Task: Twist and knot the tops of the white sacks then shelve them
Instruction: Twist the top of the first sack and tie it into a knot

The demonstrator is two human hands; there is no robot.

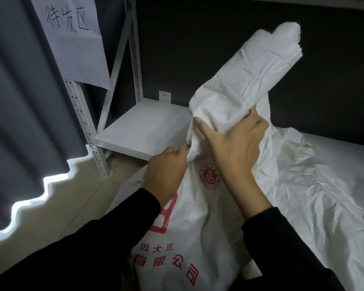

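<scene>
A white woven sack [189, 232] with red printed characters and a round red emblem stands on the floor in front of me. Its top [246, 66] is gathered into a long flat neck that sticks up and to the right. My left hand [166, 173] pinches the sack fabric at the base of the neck. My right hand [237, 148] wraps around the neck just above it, fingers pressed into the cloth. A second white sack [303, 185] lies crumpled on the low white shelf [143, 131] to the right.
The shelf belongs to a white metal rack with perforated uprights [86, 127] at the left. A paper sign [72, 38] with handwritten characters hangs on the rack. A grey curtain [19, 101] hangs at far left. A dark wall with a socket [164, 96] is behind.
</scene>
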